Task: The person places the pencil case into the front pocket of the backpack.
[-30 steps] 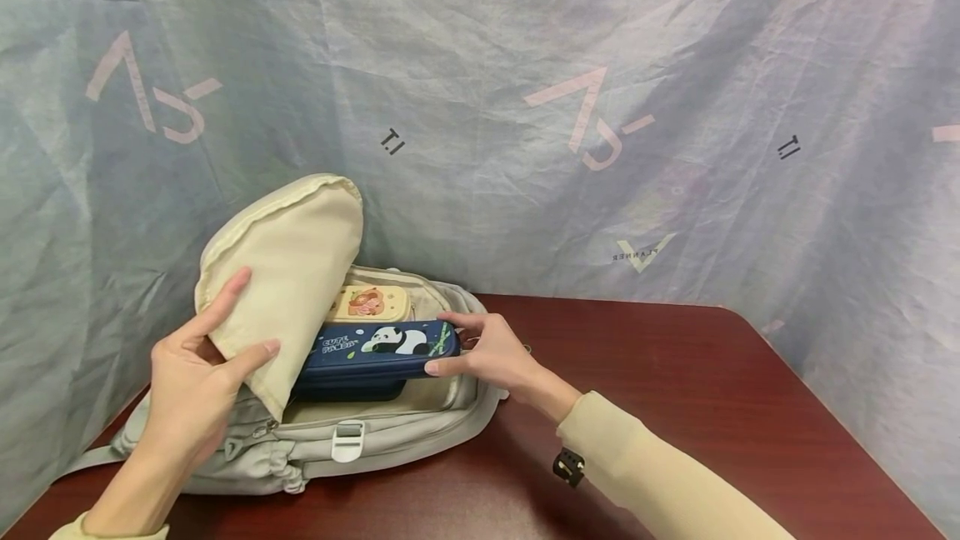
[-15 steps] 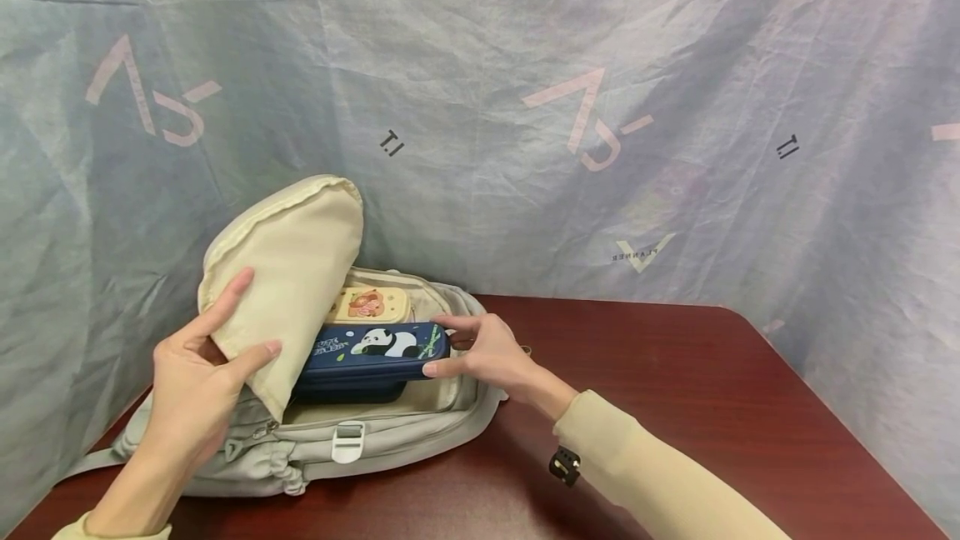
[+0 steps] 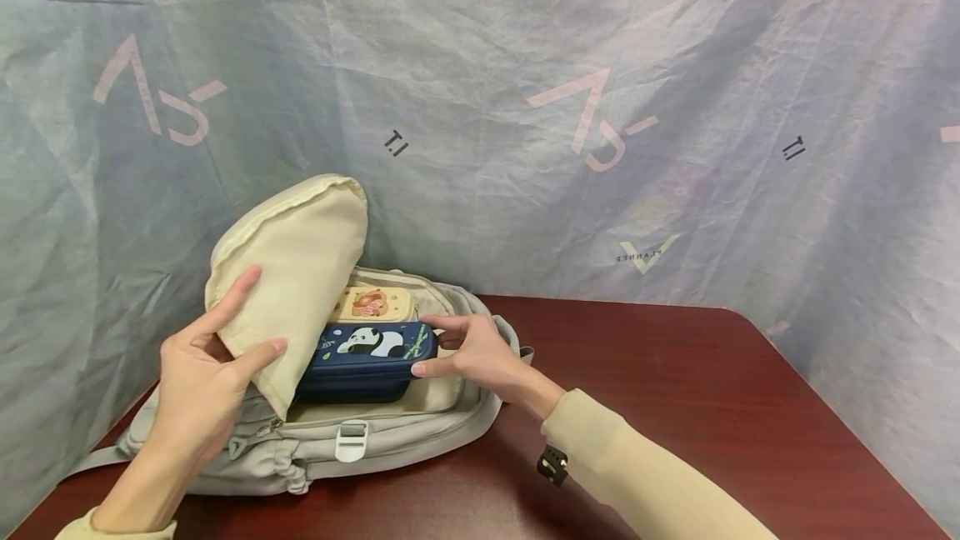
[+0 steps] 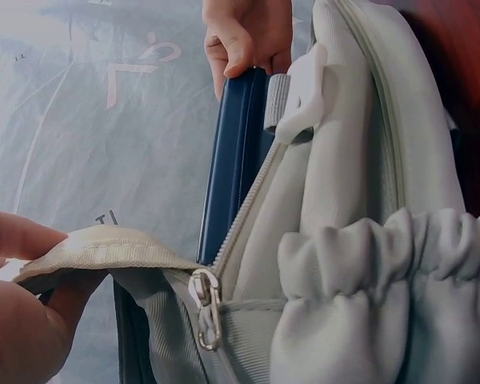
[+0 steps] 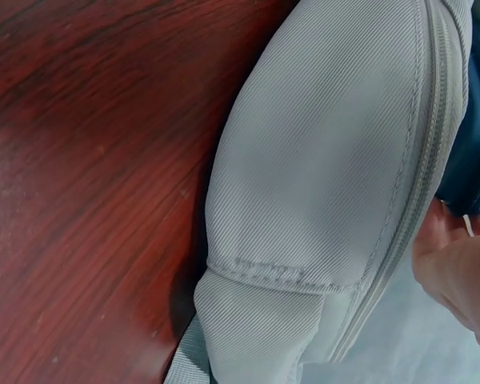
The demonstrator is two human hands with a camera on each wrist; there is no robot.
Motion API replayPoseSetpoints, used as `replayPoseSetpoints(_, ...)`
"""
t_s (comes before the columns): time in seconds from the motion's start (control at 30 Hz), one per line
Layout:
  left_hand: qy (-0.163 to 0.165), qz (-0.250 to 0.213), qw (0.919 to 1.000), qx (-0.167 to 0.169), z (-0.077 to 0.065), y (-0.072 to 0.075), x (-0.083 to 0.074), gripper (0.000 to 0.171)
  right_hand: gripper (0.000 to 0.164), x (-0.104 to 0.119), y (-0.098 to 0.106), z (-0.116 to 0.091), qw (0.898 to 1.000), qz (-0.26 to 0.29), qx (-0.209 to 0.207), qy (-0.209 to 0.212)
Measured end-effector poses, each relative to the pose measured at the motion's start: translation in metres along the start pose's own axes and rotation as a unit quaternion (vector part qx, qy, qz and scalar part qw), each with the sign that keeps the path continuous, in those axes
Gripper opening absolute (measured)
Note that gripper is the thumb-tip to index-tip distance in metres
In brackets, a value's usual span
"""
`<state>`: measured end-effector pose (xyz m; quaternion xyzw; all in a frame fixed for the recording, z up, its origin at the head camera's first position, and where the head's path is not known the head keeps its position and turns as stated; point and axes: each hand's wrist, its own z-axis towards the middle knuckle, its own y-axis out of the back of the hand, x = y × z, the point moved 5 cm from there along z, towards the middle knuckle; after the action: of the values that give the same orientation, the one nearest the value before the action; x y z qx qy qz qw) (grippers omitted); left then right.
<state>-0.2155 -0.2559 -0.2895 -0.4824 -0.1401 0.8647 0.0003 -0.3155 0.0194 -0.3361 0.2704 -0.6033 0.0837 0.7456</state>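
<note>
A pale grey backpack [image 3: 397, 440] lies on the table with its front flap [image 3: 296, 273] folded up. My left hand [image 3: 206, 373] holds the flap's edge between thumb and fingers; the left wrist view shows the zipper pull [image 4: 206, 308] beside it. With its thumb and fingers my right hand [image 3: 480, 354] pinches the right end of a navy pencil case [image 3: 375, 347] printed with a panda. That case's left end is hidden behind the flap. Under it lies another dark blue case [image 3: 360, 391], mostly covered. A cream case [image 3: 378, 303] with an animal picture sits behind, inside the bag.
The dark red table [image 3: 675, 407] stretches to the right of the backpack. A grey printed cloth [image 3: 480, 107] hangs behind and at both sides. A white buckle [image 3: 351, 440] is on the bag's near side, and a strap [image 3: 93, 461] trails left.
My right hand has moved left with the panda pencil case, and more of the case is now behind the flap. The left hand keeps its hold with only a slight shift.
</note>
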Motion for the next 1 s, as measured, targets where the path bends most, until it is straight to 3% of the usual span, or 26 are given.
replayPoseSetpoints(1.0, -0.01, 0.006, 0.9999, 0.0, 0.0, -0.003, -0.002, 0.085, 0.068, 0.003, -0.02, 0.016, 1.0, 0.002, -0.008, -0.003)
